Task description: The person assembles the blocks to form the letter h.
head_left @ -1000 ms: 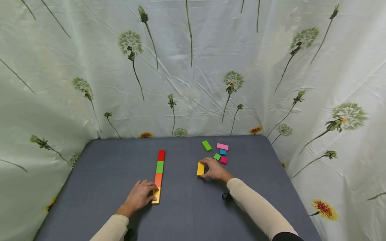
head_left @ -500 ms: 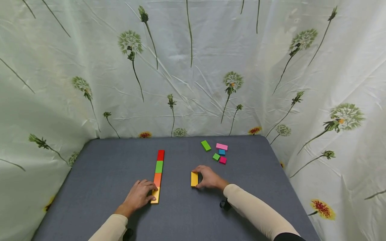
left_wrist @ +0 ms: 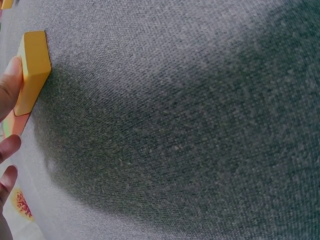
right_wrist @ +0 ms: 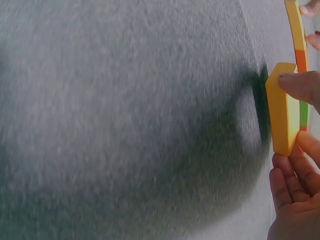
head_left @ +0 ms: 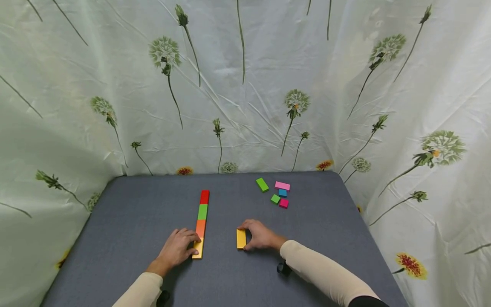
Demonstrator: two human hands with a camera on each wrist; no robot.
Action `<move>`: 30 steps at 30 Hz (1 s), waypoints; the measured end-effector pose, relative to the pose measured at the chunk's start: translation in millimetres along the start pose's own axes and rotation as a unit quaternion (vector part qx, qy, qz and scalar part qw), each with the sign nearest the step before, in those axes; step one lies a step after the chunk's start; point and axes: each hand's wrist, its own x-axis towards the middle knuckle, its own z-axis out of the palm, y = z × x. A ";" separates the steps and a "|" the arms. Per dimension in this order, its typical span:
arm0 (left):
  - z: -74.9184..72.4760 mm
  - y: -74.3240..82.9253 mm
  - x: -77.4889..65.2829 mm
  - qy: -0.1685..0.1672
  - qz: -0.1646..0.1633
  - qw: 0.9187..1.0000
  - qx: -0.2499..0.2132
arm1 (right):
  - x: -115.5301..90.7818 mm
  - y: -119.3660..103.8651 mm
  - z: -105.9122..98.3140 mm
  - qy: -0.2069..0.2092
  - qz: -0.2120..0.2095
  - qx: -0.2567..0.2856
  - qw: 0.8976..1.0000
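The right hand (head_left: 261, 236) pinches a loose yellow block (head_left: 241, 239) by its two short ends, thumb at the near end and a finger at the far one, near the middle of the surface; whether the block touches the cloth I cannot tell. The left hand (head_left: 177, 249) lies loosely spread, its thumb and a finger resting on the yellow end block (head_left: 200, 248) of a row. From there the row runs straight toward the far edge — orange block (head_left: 200, 228), green block (head_left: 202, 212), red block (head_left: 205, 197), set end to end.

Toward the far right corner lie a lime block (head_left: 262, 185), a pink block (head_left: 282, 186), a small blue block (head_left: 282, 193), a small green block (head_left: 275, 199) and a magenta block (head_left: 284, 204), the lime one a little apart.

The surface is a table (head_left: 126, 221) in dark grey woven cloth, its far corners rounded, hand shadows falling across it. Beyond its far, left and right edges hangs a pale, creased curtain (head_left: 245, 85) — printed with dandelions, green buds and red-and-yellow flowers. Beige sleeves (head_left: 322, 273) cover both forearms.
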 end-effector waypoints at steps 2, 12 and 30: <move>0.5 0.1 0.5 0.000 -0.002 1.000 0.000 | 0.4 -1.7 2.0 -0.003 -0.004 0.000 1.000; 2.0 0.6 0.4 0.002 0.000 1.000 -0.002 | -3.0 -4.2 7.4 -0.005 -0.009 -0.011 1.000; 1.8 -1.2 -0.5 0.015 0.005 1.000 -0.006 | -4.5 2.1 7.2 -0.017 -0.018 0.010 1.000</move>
